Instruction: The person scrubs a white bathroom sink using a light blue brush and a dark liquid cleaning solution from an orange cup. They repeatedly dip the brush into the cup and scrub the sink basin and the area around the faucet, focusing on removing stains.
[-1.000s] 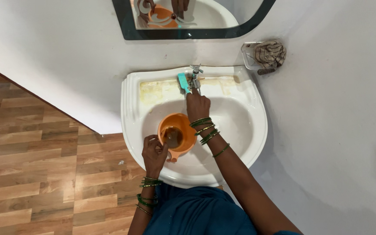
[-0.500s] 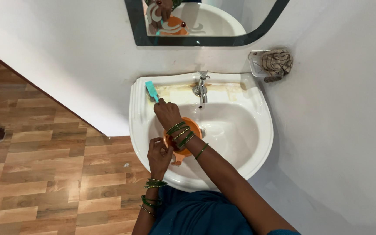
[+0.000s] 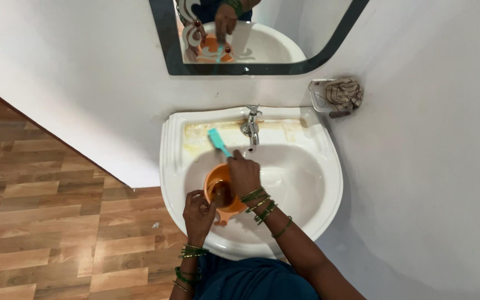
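Orange mug (image 3: 221, 189), turquoise brush (image 3: 218, 141), white basin (image 3: 318, 172), green bangles (image 3: 259, 203), brown wood-grain floor (image 3: 45, 222), striped beige cloth (image 3: 343, 93).

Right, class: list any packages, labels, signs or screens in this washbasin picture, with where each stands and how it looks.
None in view: no package, label, sign or screen.
Nearest things: a dark-framed mirror on the wall above the white basin, and a clear wall holder with a striped cloth at the right.

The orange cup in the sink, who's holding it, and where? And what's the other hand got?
The left hand holds the orange cup by its near rim, beside the handle. The right hand holds a teal brush by its lower end, over the cup.
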